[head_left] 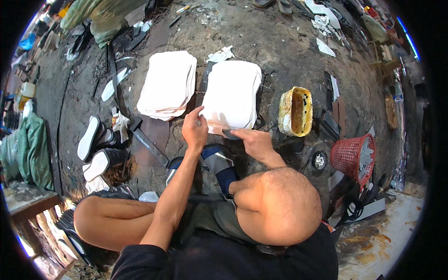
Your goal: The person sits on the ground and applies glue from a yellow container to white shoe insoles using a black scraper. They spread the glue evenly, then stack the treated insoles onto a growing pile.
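Observation:
Two stacks of white sheets with rounded corners lie side by side on the ground, a left stack (168, 84) and a right stack (232, 93). My left hand (194, 128) is at the near left corner of the right stack, its index finger stretched along the edge and the other fingers partly curled. A small dark, flat blade-like tool (230, 134) is gripped in my right hand (255, 142), against the near edge of that stack. Its exact kind is hard to make out. To the right stands a cut-open yellowish container (296, 112) with amber stuff inside.
A red plastic basket (353, 157) holding pale scraps tilts at the right, near a small round dark dish (319, 160). White-soled shoes (99, 161) and a dark flat strip (150, 148) lie at the left. Beyond the stacks are scraps (220, 54). A green sack (35, 151) sits far left.

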Demonstrator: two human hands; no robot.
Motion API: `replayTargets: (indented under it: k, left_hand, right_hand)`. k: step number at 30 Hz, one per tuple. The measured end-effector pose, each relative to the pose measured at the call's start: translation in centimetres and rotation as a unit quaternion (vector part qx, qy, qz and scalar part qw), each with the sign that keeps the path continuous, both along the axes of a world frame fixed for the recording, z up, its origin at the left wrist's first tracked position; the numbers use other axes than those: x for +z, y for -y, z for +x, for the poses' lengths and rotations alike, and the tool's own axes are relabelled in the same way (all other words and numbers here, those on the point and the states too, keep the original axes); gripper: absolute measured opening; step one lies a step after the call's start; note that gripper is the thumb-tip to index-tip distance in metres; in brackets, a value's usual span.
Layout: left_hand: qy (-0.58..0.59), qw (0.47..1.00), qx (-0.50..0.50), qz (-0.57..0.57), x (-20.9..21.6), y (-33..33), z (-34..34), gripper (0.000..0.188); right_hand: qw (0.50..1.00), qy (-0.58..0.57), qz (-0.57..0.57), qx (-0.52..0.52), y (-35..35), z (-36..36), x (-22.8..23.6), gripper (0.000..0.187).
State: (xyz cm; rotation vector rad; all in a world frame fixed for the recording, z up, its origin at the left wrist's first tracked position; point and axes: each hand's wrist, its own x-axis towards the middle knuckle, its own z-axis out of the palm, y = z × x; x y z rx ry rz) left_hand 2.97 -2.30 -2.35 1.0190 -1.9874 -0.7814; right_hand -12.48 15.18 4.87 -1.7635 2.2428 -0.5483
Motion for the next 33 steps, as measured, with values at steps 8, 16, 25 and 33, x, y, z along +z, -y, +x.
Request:
replayTargets:
  k: [8,16,25,33]
  left_hand:
    - [0.325,0.796,-0.418,-0.294,3.9,3.2,-6.2,0.059]
    - [0.340,0.788,-0.512,-0.039,4.6,8.6,-11.4,0.033]
    - [0.036,0.921,-0.135,-0.364,21.1,20.2,-10.6,0.010]
    - [0.232,0.884,-0.089,-0.397,11.5,19.1,1.9,0.010]
  right_hand:
    - [0.910,0.227,-0.302,-0.172,-1.9,-6.2,14.8,0.033]
    - [0.850,0.303,-0.322,-0.286,-2.5,-7.2,9.3,0.029]
    - [0.838,0.292,-0.336,-0.314,-2.4,-7.5,9.3,0.031]
    - [0.835,0.296,-0.357,-0.295,-2.3,-7.5,8.6,0.032]
